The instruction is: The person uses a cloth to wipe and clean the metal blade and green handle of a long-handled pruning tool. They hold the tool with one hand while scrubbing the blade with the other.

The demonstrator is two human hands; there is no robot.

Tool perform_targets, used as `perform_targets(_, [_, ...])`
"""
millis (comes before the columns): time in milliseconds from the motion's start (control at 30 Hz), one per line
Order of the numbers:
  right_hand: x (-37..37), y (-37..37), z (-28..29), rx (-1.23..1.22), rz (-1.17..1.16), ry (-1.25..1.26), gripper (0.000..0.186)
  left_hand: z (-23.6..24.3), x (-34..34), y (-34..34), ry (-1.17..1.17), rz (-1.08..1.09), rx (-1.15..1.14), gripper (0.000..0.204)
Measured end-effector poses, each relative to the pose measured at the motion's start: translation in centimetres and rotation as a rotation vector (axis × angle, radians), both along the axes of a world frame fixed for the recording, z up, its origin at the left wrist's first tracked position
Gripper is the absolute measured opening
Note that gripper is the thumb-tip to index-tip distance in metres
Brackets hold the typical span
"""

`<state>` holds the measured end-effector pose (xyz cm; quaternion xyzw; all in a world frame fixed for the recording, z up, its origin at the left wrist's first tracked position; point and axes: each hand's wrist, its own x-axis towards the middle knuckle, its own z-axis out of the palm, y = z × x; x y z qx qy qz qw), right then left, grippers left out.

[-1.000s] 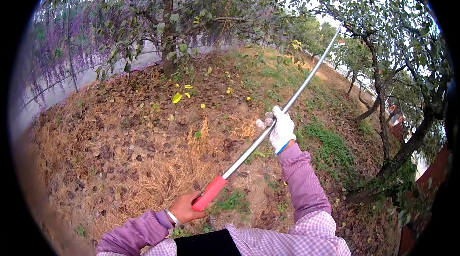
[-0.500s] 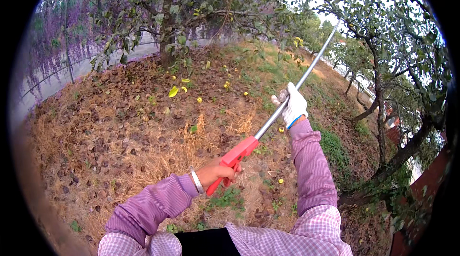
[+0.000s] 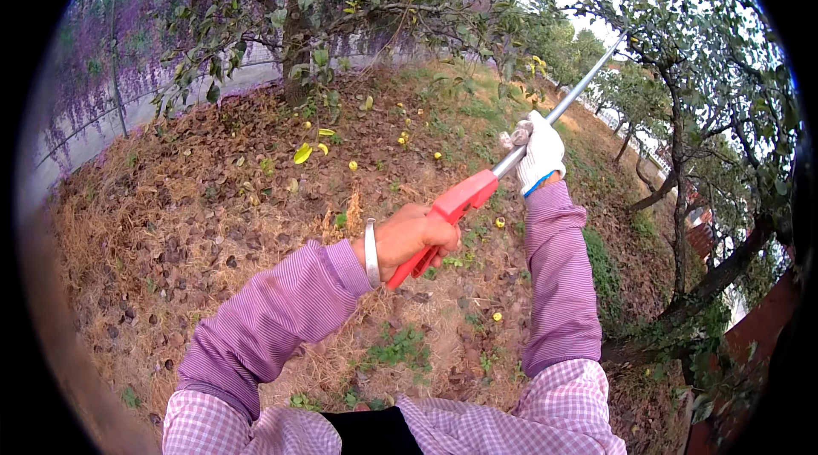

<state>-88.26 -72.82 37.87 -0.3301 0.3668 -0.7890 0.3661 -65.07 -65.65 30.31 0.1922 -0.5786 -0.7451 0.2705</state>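
A long-handled fruit picker [image 3: 470,196] slants up to the right, with a red pistol-type handle and a silver metal pole. My bare left hand [image 3: 415,238], with a silver bangle at the wrist, is closed around the red grip. Farther up, my right hand [image 3: 538,150], in a white knit glove with a blue cuff, wraps round the pole just above the handle. The pole's far end reaches the foliage of the tree on the right [image 3: 677,123]. What is at its tip is too small to make out.
Dry leaves and straw-like grass cover the ground [image 3: 213,242], with several yellow fruits [image 3: 353,165] lying about. Another tree [image 3: 296,29] stands ahead, its leafy branches hanging low. A paved path [image 3: 162,106] and purple hanging flowers [image 3: 85,89] are at the left.
My left hand has pushed the handle forward, up and to the right, closer to my right hand. My right hand has shifted slightly up and right; the pole's tip reaches farther right.
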Motion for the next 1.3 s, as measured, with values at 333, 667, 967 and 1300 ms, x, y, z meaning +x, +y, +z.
perform_targets(333, [0.3,6.9,-10.9,0.273,0.085,-0.101,0.011,-13.5,-0.5,6.3,-0.345,0.19,-0.425,0.023])
perform_targets(667, [1.1,4.9,-14.5,0.18,0.218,-0.278,0.013,-18.7,3.5,8.6,-0.53,0.562,-0.71,0.026])
perform_targets(967, [7.2,7.4,-17.7,0.311,0.179,-0.221,0.017,-24.1,9.1,10.3,-0.402,0.34,-0.303,0.015])
perform_targets(1300, [6.5,8.3,-18.6,0.108,0.34,-0.538,0.02,-41.3,30.2,23.8,-0.927,0.569,-0.51,0.027])
